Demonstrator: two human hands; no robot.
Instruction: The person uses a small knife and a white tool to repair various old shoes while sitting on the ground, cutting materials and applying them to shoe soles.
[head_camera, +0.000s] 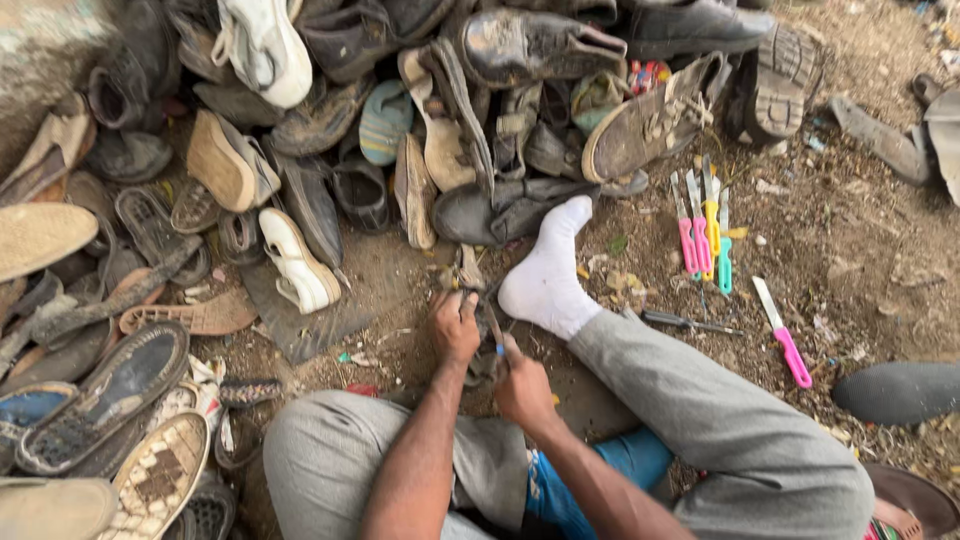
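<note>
I sit on the dirt ground with grey trousers; my right foot in a white sock (547, 272) stretches forward. My left hand (455, 325) grips a small dark piece of shoe material (478, 300) just in front of my knees. My right hand (522, 385) is closed on a thin tool with a blue handle (497, 345), its tip against that piece. The two hands nearly touch. What the piece is exactly stays hidden under my fingers.
A big heap of worn shoes and sandals (330, 130) fills the left and far side. Several small knives with pink, yellow and teal handles (702, 235) lie to the right, another pink-handled knife (783, 333) nearer. A dark tool (685, 322) lies beside my leg.
</note>
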